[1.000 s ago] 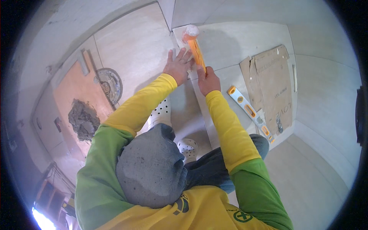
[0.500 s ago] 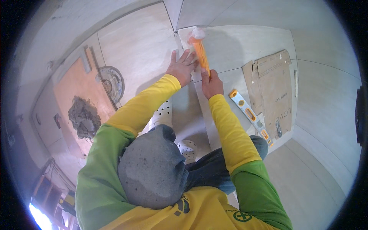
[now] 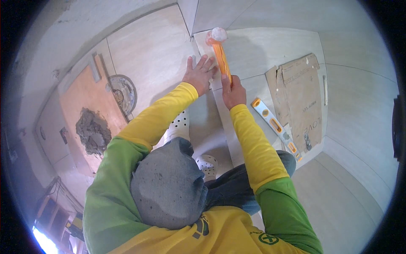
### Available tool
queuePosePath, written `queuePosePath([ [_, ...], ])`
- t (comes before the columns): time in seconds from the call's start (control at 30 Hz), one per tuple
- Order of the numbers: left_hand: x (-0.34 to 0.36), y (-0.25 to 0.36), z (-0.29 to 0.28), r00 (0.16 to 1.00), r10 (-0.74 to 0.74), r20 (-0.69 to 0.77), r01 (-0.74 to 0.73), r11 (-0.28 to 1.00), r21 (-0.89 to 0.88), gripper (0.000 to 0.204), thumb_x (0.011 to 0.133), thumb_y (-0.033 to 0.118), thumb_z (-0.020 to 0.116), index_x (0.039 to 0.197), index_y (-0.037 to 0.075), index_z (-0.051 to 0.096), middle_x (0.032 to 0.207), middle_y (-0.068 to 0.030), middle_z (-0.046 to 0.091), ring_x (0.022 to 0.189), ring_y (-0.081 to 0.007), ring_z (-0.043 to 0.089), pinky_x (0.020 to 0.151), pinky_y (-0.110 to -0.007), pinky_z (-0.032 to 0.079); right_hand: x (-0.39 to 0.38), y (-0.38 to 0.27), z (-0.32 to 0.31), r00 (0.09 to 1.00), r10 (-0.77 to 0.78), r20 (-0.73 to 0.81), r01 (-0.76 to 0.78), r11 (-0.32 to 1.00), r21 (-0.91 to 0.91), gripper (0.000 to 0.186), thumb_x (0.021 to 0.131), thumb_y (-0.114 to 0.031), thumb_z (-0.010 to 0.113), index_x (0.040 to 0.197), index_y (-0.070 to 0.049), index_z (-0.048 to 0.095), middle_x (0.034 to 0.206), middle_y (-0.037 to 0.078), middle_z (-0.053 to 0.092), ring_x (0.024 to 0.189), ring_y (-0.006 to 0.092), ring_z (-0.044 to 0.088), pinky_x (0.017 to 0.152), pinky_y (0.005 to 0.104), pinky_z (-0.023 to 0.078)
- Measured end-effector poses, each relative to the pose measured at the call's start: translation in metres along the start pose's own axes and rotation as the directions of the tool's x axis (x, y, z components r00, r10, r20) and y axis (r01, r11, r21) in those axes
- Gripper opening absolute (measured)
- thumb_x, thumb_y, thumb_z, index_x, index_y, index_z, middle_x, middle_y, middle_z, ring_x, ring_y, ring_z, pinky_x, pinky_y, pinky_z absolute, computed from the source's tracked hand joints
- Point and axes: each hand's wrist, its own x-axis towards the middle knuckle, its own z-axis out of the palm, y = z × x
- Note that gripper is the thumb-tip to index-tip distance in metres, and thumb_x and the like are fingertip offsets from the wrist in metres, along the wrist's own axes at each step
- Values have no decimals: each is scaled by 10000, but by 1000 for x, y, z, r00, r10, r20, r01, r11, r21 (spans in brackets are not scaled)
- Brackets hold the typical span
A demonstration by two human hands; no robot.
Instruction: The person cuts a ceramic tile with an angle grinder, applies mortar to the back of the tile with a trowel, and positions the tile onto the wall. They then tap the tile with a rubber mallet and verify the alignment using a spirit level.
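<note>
My right hand (image 3: 234, 92) is wrapped round the orange handle of a rubber mallet (image 3: 220, 57). The mallet's whitish head is over the far left corner of a raised pale tile (image 3: 249, 46); whether it touches cannot be made out. Fingers spread, my left hand (image 3: 198, 76) lies flat beside the mallet, at the edge where the raised tile meets the lower floor tile (image 3: 148, 40). A spirit level (image 3: 277, 129) with yellow ends rests to the right of my right forearm, partly on flattened cardboard (image 3: 302, 93).
At left, an orange-brown board (image 3: 80, 97) carries a heap of grey mortar (image 3: 93, 131). A round bucket (image 3: 124, 93) stands beside the board. On the cardboard lies a small metal tool (image 3: 308, 142). Tiled walls (image 3: 359, 84) close in the right and far sides.
The mallet's head has tilted slightly, showing more of its white face. My left hand stays spread in nearly the same place, and the view has shifted a little.
</note>
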Motion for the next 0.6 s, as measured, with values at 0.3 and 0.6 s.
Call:
queuePosePath([
  [0.3,1,2,4,1000,-4,-27,5,1000,28,594,837,167,549,1422,207,457,1573,-47,263,1473,-264,178,1135,-658,114,7,8,-11,999,5,-33,-7,999,-46,540,946,-565,442,1023,-38,537,870,261,647,873,477,614,762,524,476],
  [0.6,2,0,9,999,7,-40,-4,997,72,619,826,225,636,1419,230,457,1577,-48,251,1470,-271,184,1119,-674,140,6,13,-13,999,23,-22,-24,999,-39,595,939,-604,434,1051,-31,551,869,247,655,874,463,624,775,510,480],
])
